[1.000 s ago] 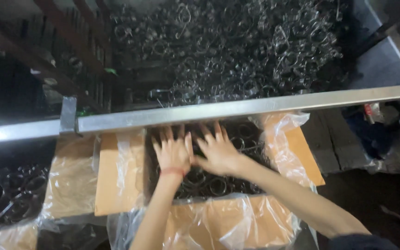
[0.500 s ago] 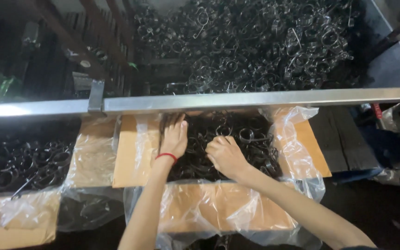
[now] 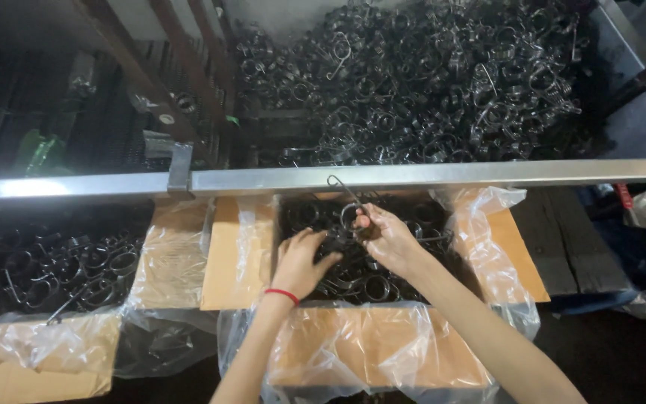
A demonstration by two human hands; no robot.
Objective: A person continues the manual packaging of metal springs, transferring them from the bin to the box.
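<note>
Pinching a dark coiled steel wire spring (image 3: 349, 213) with the right hand (image 3: 386, 238), above the plastic-lined cardboard box (image 3: 487, 224) of springs; left hand (image 3: 300, 262) rests unclenched on them. Stiff, light, tangle-prone; best gripped at the coil.

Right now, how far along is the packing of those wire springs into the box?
The plastic-lined cardboard box already holds a layer of dark springs. The right hand holds one spring over the box while the left hand rests on those inside. A large pile of springs behind the metal rail remains.
</note>
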